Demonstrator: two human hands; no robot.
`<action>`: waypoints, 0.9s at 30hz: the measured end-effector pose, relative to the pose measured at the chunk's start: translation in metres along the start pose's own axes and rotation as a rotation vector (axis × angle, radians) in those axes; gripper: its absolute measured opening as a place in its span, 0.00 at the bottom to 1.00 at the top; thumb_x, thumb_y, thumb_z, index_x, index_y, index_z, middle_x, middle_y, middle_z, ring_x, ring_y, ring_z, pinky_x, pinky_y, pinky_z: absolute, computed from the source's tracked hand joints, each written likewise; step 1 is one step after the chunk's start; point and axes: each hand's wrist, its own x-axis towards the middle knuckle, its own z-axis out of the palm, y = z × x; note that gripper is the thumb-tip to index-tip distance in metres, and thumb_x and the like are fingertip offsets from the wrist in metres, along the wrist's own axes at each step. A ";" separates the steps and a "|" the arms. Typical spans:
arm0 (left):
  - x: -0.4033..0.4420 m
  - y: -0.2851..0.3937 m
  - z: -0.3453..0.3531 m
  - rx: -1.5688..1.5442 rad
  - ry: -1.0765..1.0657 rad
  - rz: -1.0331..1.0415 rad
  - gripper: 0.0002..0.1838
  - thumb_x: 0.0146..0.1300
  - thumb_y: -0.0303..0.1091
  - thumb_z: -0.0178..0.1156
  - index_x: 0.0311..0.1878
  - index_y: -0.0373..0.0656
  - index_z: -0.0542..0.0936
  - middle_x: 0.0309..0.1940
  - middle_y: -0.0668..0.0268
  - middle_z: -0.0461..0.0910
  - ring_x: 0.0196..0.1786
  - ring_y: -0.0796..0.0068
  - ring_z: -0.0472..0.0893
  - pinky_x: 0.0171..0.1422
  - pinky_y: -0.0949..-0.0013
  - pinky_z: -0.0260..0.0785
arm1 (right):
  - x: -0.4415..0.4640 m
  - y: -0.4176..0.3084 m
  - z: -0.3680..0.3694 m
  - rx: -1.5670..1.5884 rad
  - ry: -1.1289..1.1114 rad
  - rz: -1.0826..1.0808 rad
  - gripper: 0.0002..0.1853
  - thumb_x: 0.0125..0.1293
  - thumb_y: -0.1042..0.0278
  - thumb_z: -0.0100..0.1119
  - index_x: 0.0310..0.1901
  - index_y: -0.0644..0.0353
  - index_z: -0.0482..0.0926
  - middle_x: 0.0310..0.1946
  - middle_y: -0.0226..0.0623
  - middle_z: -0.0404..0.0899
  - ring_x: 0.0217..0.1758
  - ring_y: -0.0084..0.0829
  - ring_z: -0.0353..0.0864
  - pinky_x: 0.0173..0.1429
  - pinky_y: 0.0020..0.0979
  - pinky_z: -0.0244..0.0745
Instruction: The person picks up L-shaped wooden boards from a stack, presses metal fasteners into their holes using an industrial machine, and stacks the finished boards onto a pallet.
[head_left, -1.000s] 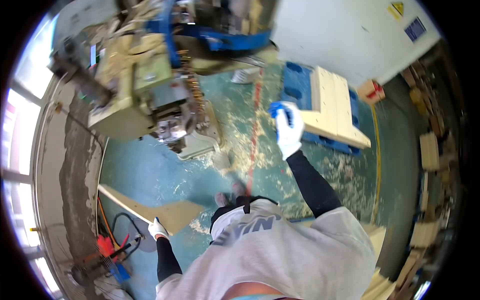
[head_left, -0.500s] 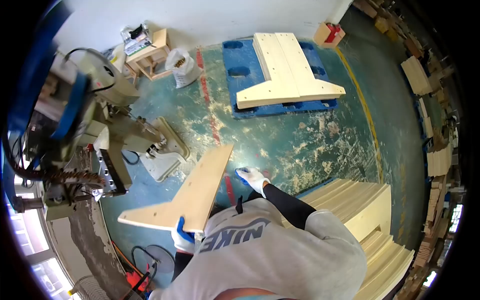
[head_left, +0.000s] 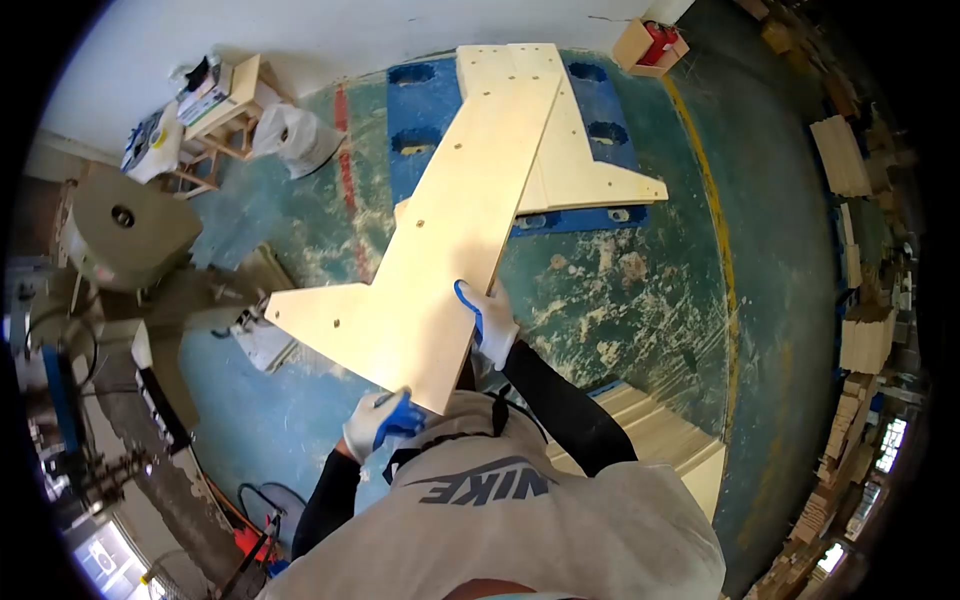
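Observation:
A pale L-shaped wooden board (head_left: pixel 425 240) with several small holes or fasteners slants across the middle of the view. My right hand (head_left: pixel 488 322), in a white glove with a blue palm, is closed on its right edge. At the near end, my left hand (head_left: pixel 378 422), gloved the same way, curls its fingers against the lower edge. The far end of the board overlaps a stack of similar boards (head_left: pixel 590 170), hiding part of it; I cannot tell whether they touch. That stack rests on a blue pallet (head_left: pixel 410 165).
Stacked boards (head_left: pixel 660 430) stand close on my right. A drilling-type machine (head_left: pixel 130 225) is on the left. Near the wall are a white sack (head_left: pixel 295 140), a wooden stool (head_left: pixel 225 110) and a box with red extinguishers (head_left: pixel 650 50). Dust marks the green floor (head_left: pixel 630 290).
The board has swung away from the machine toward the pallet stack, its far end now over the stack. My right hand, free before, has taken hold of its right edge. My view has shifted.

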 end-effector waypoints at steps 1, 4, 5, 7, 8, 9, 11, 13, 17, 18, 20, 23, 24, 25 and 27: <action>0.024 0.027 0.001 0.205 0.023 0.263 0.16 0.76 0.36 0.57 0.49 0.29 0.83 0.34 0.60 0.87 0.36 0.73 0.86 0.44 0.70 0.79 | 0.031 -0.013 -0.015 -0.042 -0.012 -0.019 0.22 0.70 0.76 0.60 0.64 0.65 0.72 0.55 0.36 0.82 0.54 0.26 0.82 0.59 0.29 0.77; 0.121 0.111 0.022 0.091 0.217 0.687 0.11 0.72 0.26 0.58 0.53 0.31 0.81 0.41 0.61 0.86 0.43 0.78 0.83 0.51 0.73 0.75 | 0.105 -0.053 -0.049 -0.103 -0.049 0.085 0.23 0.69 0.76 0.61 0.65 0.64 0.72 0.54 0.33 0.82 0.53 0.23 0.82 0.58 0.27 0.77; 0.177 0.142 0.020 0.406 0.367 0.859 0.16 0.71 0.29 0.61 0.58 0.31 0.78 0.47 0.59 0.84 0.47 0.75 0.82 0.54 0.70 0.75 | 0.139 -0.058 -0.060 -0.126 -0.050 0.029 0.24 0.69 0.76 0.61 0.66 0.65 0.72 0.55 0.33 0.81 0.54 0.23 0.81 0.60 0.27 0.76; 0.279 0.204 0.041 0.859 0.648 0.913 0.33 0.68 0.41 0.67 0.69 0.32 0.70 0.62 0.47 0.76 0.67 0.52 0.74 0.72 0.57 0.65 | 0.179 -0.077 -0.094 -0.191 -0.056 0.137 0.29 0.68 0.77 0.61 0.70 0.65 0.69 0.58 0.35 0.80 0.59 0.23 0.79 0.64 0.28 0.73; 0.325 0.233 0.051 0.832 0.667 0.778 0.38 0.65 0.46 0.69 0.71 0.33 0.68 0.64 0.43 0.73 0.72 0.46 0.68 0.76 0.55 0.59 | 0.200 -0.086 -0.107 -0.167 -0.063 0.160 0.29 0.68 0.77 0.61 0.70 0.65 0.69 0.58 0.35 0.80 0.59 0.23 0.79 0.64 0.28 0.73; 0.394 0.232 0.045 0.752 0.738 0.797 0.40 0.64 0.45 0.71 0.73 0.36 0.67 0.62 0.50 0.76 0.65 0.56 0.76 0.70 0.60 0.67 | 0.224 -0.093 -0.118 -0.142 -0.079 0.179 0.30 0.68 0.77 0.62 0.71 0.65 0.68 0.59 0.35 0.80 0.59 0.23 0.79 0.65 0.28 0.73; 0.445 0.271 0.072 0.226 0.498 0.471 0.40 0.64 0.37 0.71 0.75 0.35 0.64 0.59 0.61 0.76 0.53 0.74 0.79 0.58 0.72 0.72 | 0.269 -0.098 -0.142 -0.142 -0.091 0.191 0.30 0.67 0.76 0.64 0.70 0.64 0.69 0.59 0.36 0.80 0.59 0.23 0.79 0.64 0.28 0.74; 0.493 0.283 0.078 0.195 0.484 0.480 0.38 0.66 0.30 0.69 0.75 0.34 0.62 0.61 0.63 0.75 0.53 0.77 0.78 0.57 0.74 0.73 | 0.324 -0.106 -0.182 -0.135 -0.120 0.290 0.30 0.67 0.75 0.65 0.70 0.64 0.69 0.58 0.35 0.80 0.58 0.23 0.80 0.63 0.28 0.74; 0.578 0.308 0.098 -0.037 0.514 0.681 0.36 0.66 0.21 0.65 0.75 0.31 0.61 0.63 0.60 0.75 0.58 0.74 0.78 0.64 0.72 0.72 | 0.417 -0.120 -0.245 -0.275 -0.145 0.353 0.30 0.65 0.75 0.67 0.69 0.63 0.70 0.56 0.34 0.82 0.53 0.21 0.82 0.57 0.25 0.76; 0.605 0.319 0.105 -0.082 0.529 0.754 0.37 0.66 0.20 0.65 0.75 0.30 0.60 0.61 0.60 0.76 0.58 0.75 0.78 0.64 0.71 0.72 | 0.449 -0.122 -0.262 -0.331 -0.160 0.351 0.30 0.65 0.75 0.67 0.68 0.63 0.70 0.56 0.34 0.82 0.52 0.21 0.82 0.56 0.25 0.76; 0.656 0.334 0.108 -0.202 0.426 0.773 0.37 0.66 0.19 0.64 0.75 0.28 0.60 0.66 0.56 0.74 0.62 0.71 0.77 0.67 0.71 0.71 | 0.496 -0.109 -0.295 -0.501 -0.138 0.282 0.32 0.64 0.69 0.68 0.68 0.64 0.70 0.53 0.35 0.83 0.51 0.28 0.83 0.56 0.30 0.77; 0.748 0.344 0.083 0.169 0.537 0.687 0.35 0.65 0.24 0.66 0.73 0.30 0.65 0.67 0.54 0.76 0.63 0.70 0.78 0.67 0.70 0.71 | 0.571 -0.106 -0.327 -0.910 -0.032 0.169 0.34 0.62 0.64 0.69 0.69 0.63 0.69 0.57 0.47 0.81 0.60 0.45 0.80 0.65 0.40 0.74; 0.771 0.348 0.077 0.388 0.612 0.595 0.35 0.64 0.28 0.68 0.72 0.31 0.67 0.66 0.52 0.77 0.63 0.68 0.79 0.67 0.68 0.70 | 0.579 -0.103 -0.346 -1.119 -0.008 0.068 0.34 0.64 0.64 0.68 0.70 0.63 0.68 0.61 0.46 0.78 0.65 0.44 0.76 0.69 0.40 0.71; 0.786 0.353 0.083 0.611 0.829 0.460 0.37 0.62 0.38 0.70 0.71 0.33 0.69 0.65 0.49 0.78 0.66 0.58 0.78 0.70 0.63 0.69 | 0.587 -0.098 -0.364 -1.319 0.009 -0.039 0.35 0.66 0.65 0.67 0.72 0.62 0.67 0.65 0.46 0.74 0.69 0.43 0.72 0.72 0.40 0.68; 0.815 0.347 0.078 0.683 0.869 0.449 0.44 0.60 0.46 0.72 0.74 0.32 0.65 0.70 0.45 0.71 0.72 0.51 0.72 0.75 0.60 0.64 | 0.603 -0.091 -0.406 -1.484 -0.008 -0.314 0.36 0.67 0.61 0.67 0.74 0.60 0.65 0.72 0.46 0.67 0.77 0.44 0.63 0.78 0.41 0.61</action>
